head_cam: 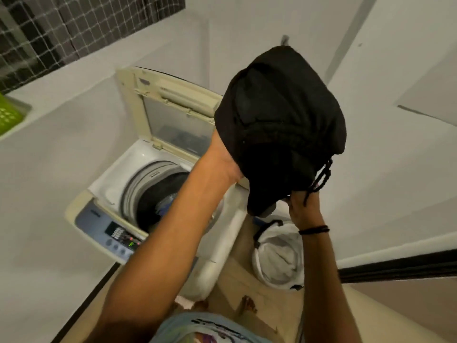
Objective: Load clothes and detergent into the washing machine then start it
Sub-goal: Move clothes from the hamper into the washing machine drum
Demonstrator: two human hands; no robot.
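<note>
A bundled black garment point(279, 125) is held up in the air, to the right of the open top-loading washing machine point(103, 191). My left hand point(222, 157) reaches up into the bundle and grips it from the left; its fingers are hidden in the cloth. My right hand point(303, 206) pinches the garment's lower edge, near a dangling drawstring. The machine's lid point(173, 112) stands raised. Dark clothes lie inside the drum point(160, 201). The control panel point(116, 237) at the front shows a lit green display.
A white mesh laundry basket point(279, 258) with white cloth in it stands on the tan floor right of the machine. A green basket point(10, 117) sits on the ledge at far left. White walls close in behind and to the right.
</note>
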